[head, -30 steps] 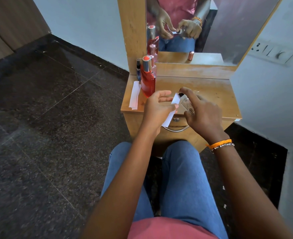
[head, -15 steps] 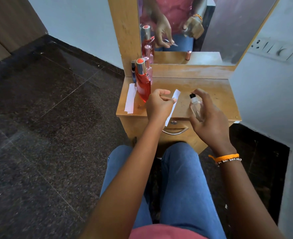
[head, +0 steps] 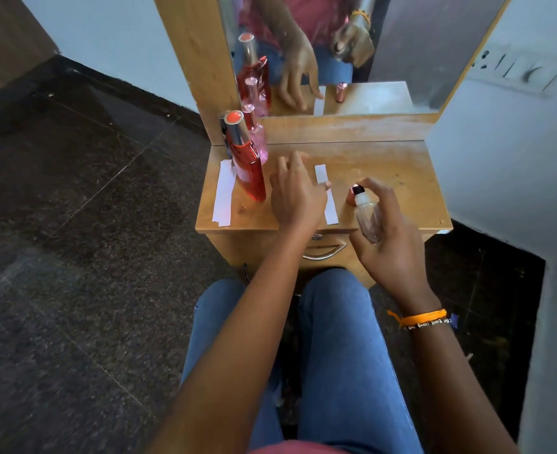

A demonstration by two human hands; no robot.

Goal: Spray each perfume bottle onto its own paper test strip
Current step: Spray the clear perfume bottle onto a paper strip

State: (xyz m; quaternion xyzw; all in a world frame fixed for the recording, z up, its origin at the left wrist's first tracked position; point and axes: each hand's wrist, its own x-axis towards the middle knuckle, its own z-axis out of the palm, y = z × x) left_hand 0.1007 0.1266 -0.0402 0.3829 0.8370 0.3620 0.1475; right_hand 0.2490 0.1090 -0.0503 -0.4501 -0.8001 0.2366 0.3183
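On the tabletop (head: 401,165), far left: stack of blank paper strips (head: 224,193) lying flat, its right edge touching the base of the tall red perfume bottle (head: 249,168), which stands upright with a silver neck and red cap. Pink bottle (head: 257,142) just behind it, against the mirror frame (head: 192,60); a dark bottle is mostly hidden behind both, can't make out details. Centre: left hand (head: 295,194) hovers low over the tabletop, fingers loosely spread, gripping nothing; thumb tip overlaps the single test strip (head: 325,194), which lies flat on the wood just right of the hand. Can't tell if the thumb is actually in contact. Next: small rose-gold cap (head: 350,198) sits on the tabletop. Right hand (head: 391,234) wraps the clear perfume bottle (head: 367,217) near the front edge, index finger on the sprayer top, nozzle facing left toward the strip.
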